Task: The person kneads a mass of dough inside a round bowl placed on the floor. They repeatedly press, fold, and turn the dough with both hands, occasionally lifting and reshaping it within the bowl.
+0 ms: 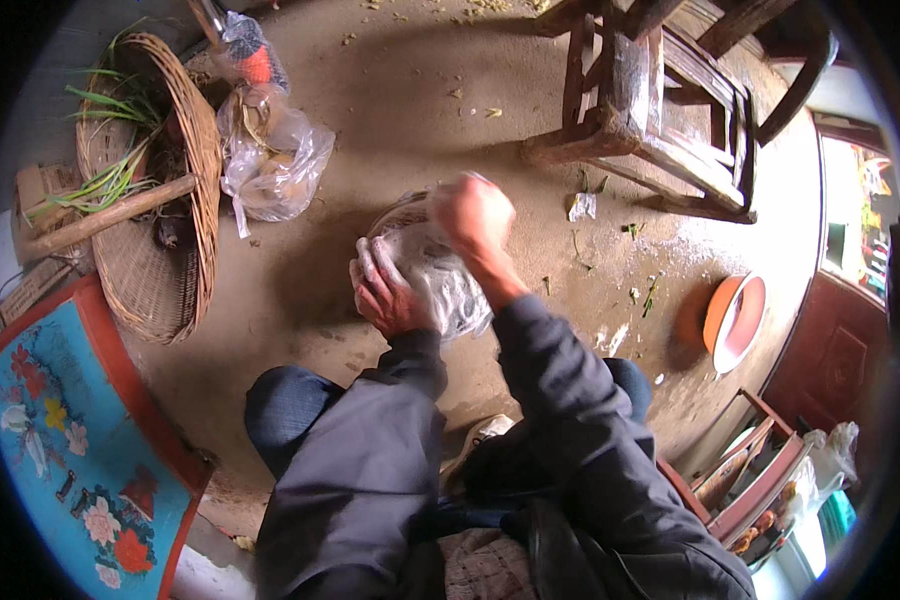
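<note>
On the floor before me, between my knees, lies a crumpled clear plastic bag [450, 296], whitish inside. A round, brownish rim [399, 214] shows at its far left; whether it belongs to a basin or something else is unclear. My left hand [391, 291] grips the left side of the bag, its fingers dusted with white powder. Over the far right part of the bag, my right hand [476, 214] is curled and blurred by motion. Whatever may be inside its fingers is hidden.
Left stands a wicker basket [157, 277] with green stalks, beside a plastic bag of roundish items [277, 169]. A painted blue panel [67, 450] fills the lower left. Right are a wooden chair [637, 135], an orange basin [727, 322] and a low rack [757, 487].
</note>
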`<act>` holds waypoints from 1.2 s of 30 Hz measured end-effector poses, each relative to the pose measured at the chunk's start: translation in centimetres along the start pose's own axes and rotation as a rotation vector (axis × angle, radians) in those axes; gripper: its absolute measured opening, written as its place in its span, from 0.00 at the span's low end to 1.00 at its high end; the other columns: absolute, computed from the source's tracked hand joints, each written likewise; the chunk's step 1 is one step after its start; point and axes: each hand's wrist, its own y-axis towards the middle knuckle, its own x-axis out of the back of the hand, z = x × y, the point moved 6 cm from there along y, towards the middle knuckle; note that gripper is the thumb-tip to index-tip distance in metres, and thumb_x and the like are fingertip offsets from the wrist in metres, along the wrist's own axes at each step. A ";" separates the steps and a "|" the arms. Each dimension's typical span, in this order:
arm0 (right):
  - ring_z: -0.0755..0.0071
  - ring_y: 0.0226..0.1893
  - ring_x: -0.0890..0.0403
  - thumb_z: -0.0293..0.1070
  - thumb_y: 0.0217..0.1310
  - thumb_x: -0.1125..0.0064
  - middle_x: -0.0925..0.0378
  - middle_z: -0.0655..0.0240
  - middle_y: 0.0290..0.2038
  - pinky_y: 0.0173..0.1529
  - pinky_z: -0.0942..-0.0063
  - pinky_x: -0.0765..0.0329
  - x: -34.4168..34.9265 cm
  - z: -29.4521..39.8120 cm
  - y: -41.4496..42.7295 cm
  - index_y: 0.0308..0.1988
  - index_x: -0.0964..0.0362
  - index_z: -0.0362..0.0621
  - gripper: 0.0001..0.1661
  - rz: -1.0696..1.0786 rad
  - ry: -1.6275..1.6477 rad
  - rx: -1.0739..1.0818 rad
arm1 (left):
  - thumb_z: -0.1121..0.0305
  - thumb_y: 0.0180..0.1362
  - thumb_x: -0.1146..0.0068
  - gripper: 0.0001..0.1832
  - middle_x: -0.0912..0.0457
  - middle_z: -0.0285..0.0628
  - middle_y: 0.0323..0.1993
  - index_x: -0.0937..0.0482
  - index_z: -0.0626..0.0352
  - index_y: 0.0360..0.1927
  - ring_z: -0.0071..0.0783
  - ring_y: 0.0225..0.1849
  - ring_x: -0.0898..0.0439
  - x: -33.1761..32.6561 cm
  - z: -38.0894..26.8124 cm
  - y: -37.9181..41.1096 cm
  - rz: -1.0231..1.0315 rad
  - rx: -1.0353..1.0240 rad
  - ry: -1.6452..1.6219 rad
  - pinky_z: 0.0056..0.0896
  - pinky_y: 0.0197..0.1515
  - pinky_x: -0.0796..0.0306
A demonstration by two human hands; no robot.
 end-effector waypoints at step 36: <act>0.51 0.34 0.11 0.44 0.56 0.34 0.13 0.56 0.30 0.42 0.55 0.15 -1.6 -0.5 -0.7 0.31 0.14 0.46 0.14 0.194 0.019 0.074 | 0.61 0.69 0.49 0.37 0.33 0.50 0.72 0.44 0.63 0.78 0.50 0.71 0.33 -2.0 3.0 -1.6 0.190 0.182 0.069 0.50 0.71 0.36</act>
